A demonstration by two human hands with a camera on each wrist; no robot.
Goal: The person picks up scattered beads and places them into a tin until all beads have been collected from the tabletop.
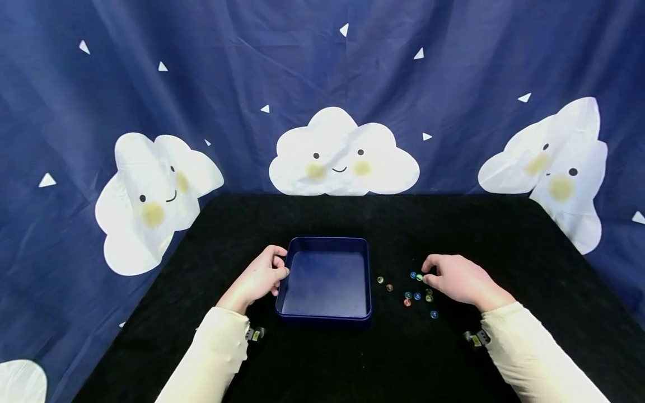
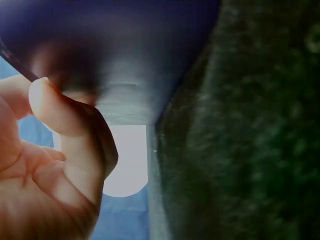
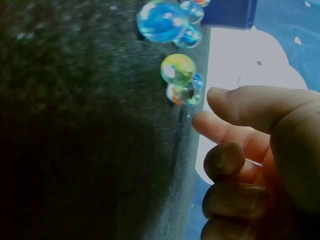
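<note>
A square, dark blue tray point(image 1: 325, 320) with low walls lies on the black tabletop. My left hand point(image 1: 259, 279) grips its left wall, the thumb at the rim; the left wrist view shows curled fingers point(image 2: 75, 130) against the wall. Right of the tray, several glass marbles point(image 1: 407, 295) lie scattered. Over their right side is my right hand point(image 1: 463, 280), its thumb and index fingertips beside a green marble point(image 1: 420, 277). The right wrist view shows a small gap between thumb and index finger, nothing held there, with the other fingers loosely bent.
A black cloth point(image 1: 322, 218) covers the table. Behind it hangs a blue curtain point(image 1: 302, 67) printed with white clouds point(image 1: 342, 157). Two marbles, a yellowish one point(image 1: 380, 280) and a reddish one point(image 1: 389, 287), lie closest to the tray's right wall.
</note>
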